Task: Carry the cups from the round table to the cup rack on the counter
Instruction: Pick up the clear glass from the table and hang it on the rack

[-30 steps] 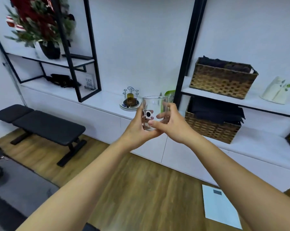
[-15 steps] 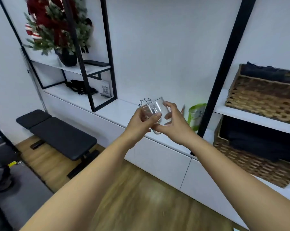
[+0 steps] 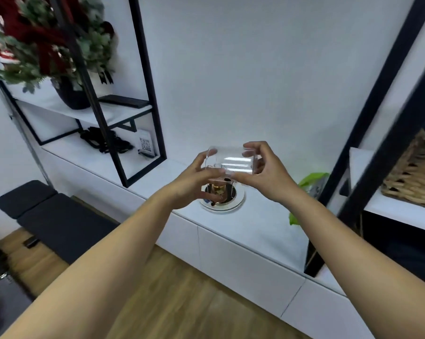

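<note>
Two hands hold one clear glass cup [image 3: 229, 163] over the white bench [image 3: 260, 231], directly above the cup rack [image 3: 221, 193], which stands on a round white plate just behind the bench's front edge. The cup lies on its side or is tipped over; which end faces down cannot be told through the glass. The left hand [image 3: 194, 182] curls around the cup's left end, thumb on the near side and fingers [image 3: 212, 152] behind. The right hand [image 3: 267, 172] pinches the right end between thumb and fingers, partly closed. Left of the rack, bare bench top runs to the foot of a black shelf frame [image 3: 145, 99]. Right of the rack, a green leafy plant [image 3: 311, 179] and a black post [image 3: 368, 133] narrow the room. Behind the rack the wall is plain. Below the bench's front edge lies wood floor [image 3: 182, 302], with a dark padded seat [image 3: 50, 216] to the rack's left.
</note>
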Demonstrator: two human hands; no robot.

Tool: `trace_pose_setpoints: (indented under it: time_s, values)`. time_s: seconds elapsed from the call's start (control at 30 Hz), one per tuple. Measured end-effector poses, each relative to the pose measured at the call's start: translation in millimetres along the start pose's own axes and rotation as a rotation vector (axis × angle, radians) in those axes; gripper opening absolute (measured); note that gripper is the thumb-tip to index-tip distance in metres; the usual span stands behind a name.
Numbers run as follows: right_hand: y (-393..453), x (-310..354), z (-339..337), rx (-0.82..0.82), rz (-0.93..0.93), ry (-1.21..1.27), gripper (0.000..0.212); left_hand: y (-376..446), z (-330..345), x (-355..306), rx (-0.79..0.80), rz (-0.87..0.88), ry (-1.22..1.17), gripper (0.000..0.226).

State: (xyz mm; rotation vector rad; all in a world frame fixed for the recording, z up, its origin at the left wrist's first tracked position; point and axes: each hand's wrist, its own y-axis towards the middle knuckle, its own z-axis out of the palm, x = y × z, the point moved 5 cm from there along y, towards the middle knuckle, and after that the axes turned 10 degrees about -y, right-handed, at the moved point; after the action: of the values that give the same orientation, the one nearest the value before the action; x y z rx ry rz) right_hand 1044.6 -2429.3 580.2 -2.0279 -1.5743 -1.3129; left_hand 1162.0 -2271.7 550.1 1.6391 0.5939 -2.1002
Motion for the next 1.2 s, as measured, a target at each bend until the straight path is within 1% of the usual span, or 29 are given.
trace_pose_setpoints:
  time_s: [0.07, 0.17, 0.23, 0.27, 0.33, 0.4, 0.47, 0.57, 0.67, 0.77, 0.87, 0.9, 0.97, 1.03, 1.2]
  values:
    - [29.6, -14.0, 4.2, 0.008, -0.006, -0.037, 0.076, 32.9, -15.1, 2.4, -0.015, 0.047, 0.082, 0.087]
    - [72.0, -42.2, 9.8, -0.009, 0.003, -0.085, 0.08, 82.3, -32.5, 6.9, -0.062, 0.179, 0.387, 0.095]
    - [105.7, -63.9, 12.6, 0.001, 0.012, -0.148, 0.085, 115.3, -44.1, 7.9, -0.129, 0.284, 0.58, 0.097]
    - [122.3, -73.4, 13.4, 0.011, 0.023, -0.186, 0.089, 131.7, -46.9, 6.7, -0.136, 0.349, 0.663, 0.097]
    - [151.1, -89.5, 16.6, 0.037, 0.043, -0.247, 0.093, 164.1, -46.4, 4.9, -0.092, 0.461, 0.837, 0.095]
    - [179.4, -106.7, 21.8, 0.071, 0.046, -0.278, 0.096, 202.0, -46.2, 6.7, -0.038, 0.49, 0.93, 0.095]
    - [204.3, -120.2, 25.2, 0.095, 0.039, -0.293, 0.098, 236.2, -50.3, 11.5, -0.046, 0.446, 0.9, 0.093]
    - [227.6, -148.2, 29.9, 0.125, 0.075, -0.255, 0.092, 273.0, -62.6, 33.2, -0.064, 0.325, 0.754, 0.088]
    - [240.0, -183.7, 43.3, 0.187, 0.137, -0.297, 0.089, 299.9, -71.9, 61.2, -0.007, 0.235, 0.731, 0.087]
    - [247.2, -215.4, 61.8, 0.189, 0.191, -0.347, 0.089, 323.3, -79.3, 84.6, 0.078, 0.239, 0.738, 0.081]
    - [246.8, -238.6, 81.8, 0.14, 0.207, -0.383, 0.087, 336.1, -90.9, 101.1, 0.128, 0.225, 0.761, 0.091]
    - [248.7, -245.4, 88.7, 0.144, 0.208, -0.406, 0.085, 340.3, -95.2, 106.4, 0.153, 0.225, 0.759, 0.091]
    - [251.2, -260.1, 100.0, 0.163, 0.221, -0.459, 0.084, 349.7, -102.6, 119.8, 0.21, 0.188, 0.717, 0.084]
    - [250.7, -273.2, 110.3, 0.179, 0.232, -0.512, 0.085, 357.1, -109.1, 132.3, 0.225, 0.142, 0.65, 0.075]
    - [251.2, -301.6, 137.9, 0.178, 0.27, -0.575, 0.085, 374.8, -124.8, 159.4, 0.165, 0.064, 0.557, 0.051]
